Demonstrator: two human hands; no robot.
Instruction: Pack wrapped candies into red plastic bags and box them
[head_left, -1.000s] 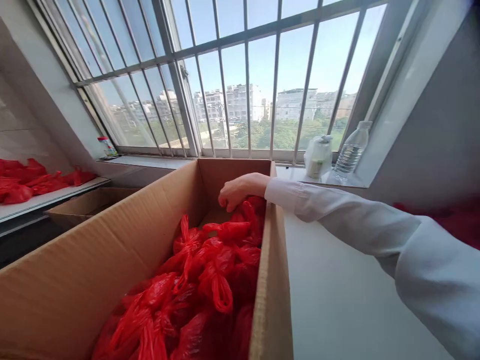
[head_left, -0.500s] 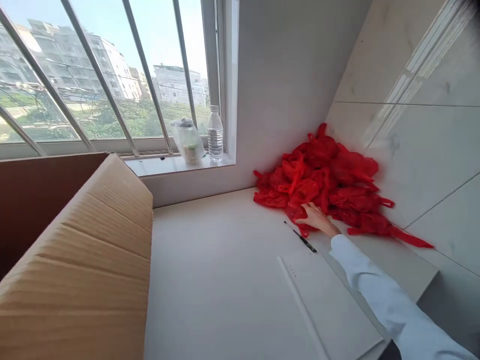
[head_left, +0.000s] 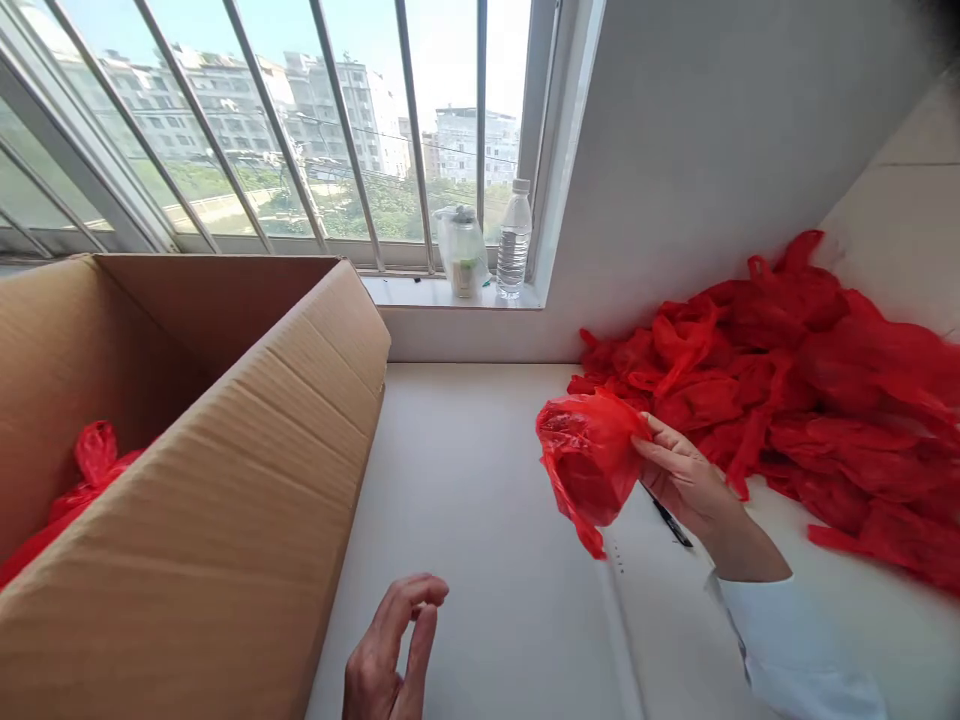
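Pinched in my right hand (head_left: 686,470) is a crumpled red plastic bag (head_left: 592,450), held above the white table (head_left: 457,480). A large heap of red plastic bags (head_left: 757,370) lies against the wall, just behind that hand. My left hand (head_left: 394,650) is over the table at the lower middle, fingers curved and apart, with nothing in them. Left of it stands an open cardboard box (head_left: 247,500). Some red bags (head_left: 90,470) show inside the box, partly hidden by its near wall.
On the window sill stand a clear plastic bottle (head_left: 514,245) and a cup in a thin bag (head_left: 463,255). A black pen-like tool (head_left: 671,522) lies on the table below my right hand, near a long white strip (head_left: 619,630). Barred windows are at the back.
My right hand has taken a red bag from the heap and moved it off to the front. My left hand has come into view. The camera has turned left, showing more of the box.
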